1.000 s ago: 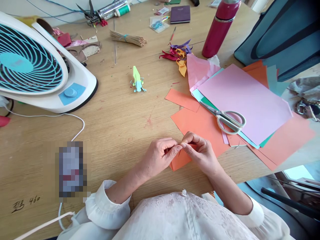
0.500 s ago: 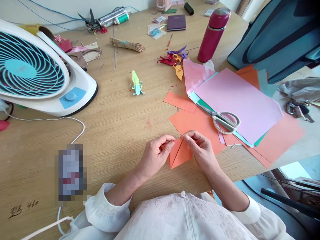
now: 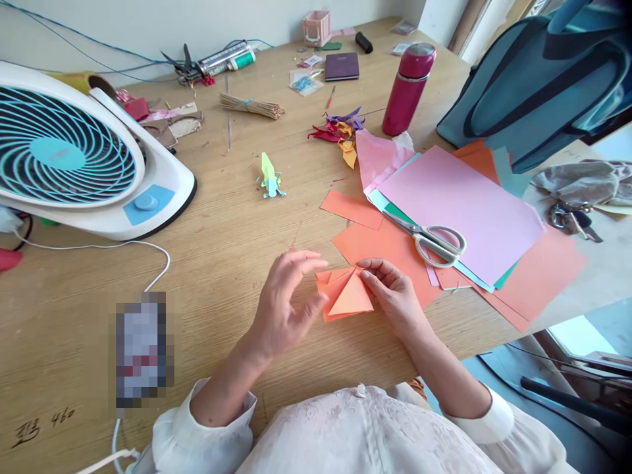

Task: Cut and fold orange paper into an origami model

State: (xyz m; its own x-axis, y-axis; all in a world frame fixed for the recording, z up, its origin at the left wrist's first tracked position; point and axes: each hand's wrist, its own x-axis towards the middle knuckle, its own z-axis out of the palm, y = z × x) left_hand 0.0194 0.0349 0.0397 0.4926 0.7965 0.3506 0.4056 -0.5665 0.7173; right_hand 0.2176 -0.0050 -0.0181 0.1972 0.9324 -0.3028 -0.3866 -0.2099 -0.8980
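All left fingers (image 3: pixel 305 266) now spread, seemingly off orange paper (image 3: pixel 352 296); right fingers (image 3: pixel 374 284) still pinch it.

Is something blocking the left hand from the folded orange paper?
Nothing visible is. The left hand is open, right by the left side of the folded orange paper; I can't tell whether they touch. The right hand pinches the paper's upper right part.

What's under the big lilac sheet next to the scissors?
Edges of a light blue sheet and a green sheet peek out from under the lilac sheet, with orange sheets showing along its near right side. Anything wholly beneath it is covered.
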